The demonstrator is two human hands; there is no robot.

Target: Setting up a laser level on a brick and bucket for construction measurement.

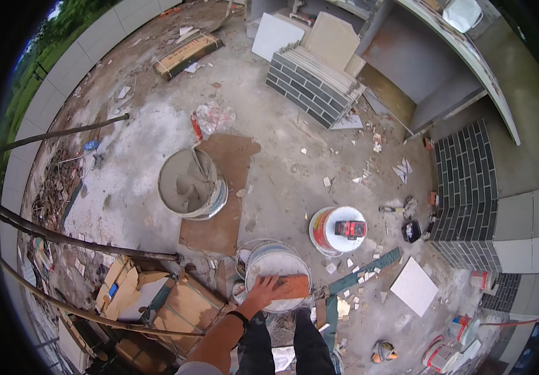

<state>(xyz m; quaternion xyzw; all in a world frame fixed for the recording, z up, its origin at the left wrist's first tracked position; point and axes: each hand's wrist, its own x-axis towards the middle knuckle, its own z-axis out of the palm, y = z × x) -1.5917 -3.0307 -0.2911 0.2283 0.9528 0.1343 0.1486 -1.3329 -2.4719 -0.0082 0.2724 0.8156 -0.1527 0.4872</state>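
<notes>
My left hand (264, 292) reaches in from the lower edge, a dark band on its wrist. Its fingers are closed over the left end of a reddish-orange brick (295, 287), which lies across the top of a pale bucket (268, 255) right in front of my legs. Up and to the left stands a bucket of grey mortar (188, 187), with a trowel-like tool (197, 127) leaning at its rim, red handle up. On a lidded bucket (322, 228) to the right sits a red and black laser level-like device (350, 229). My right hand is out of view.
A stack of tiles (313, 87) stands ahead beside a concrete counter (407, 56). Torn cardboard boxes (188, 294) and long poles (88, 240) crowd the left. A square white tile (414, 286) lies at the right, among tile scraps and a green strip (366, 270).
</notes>
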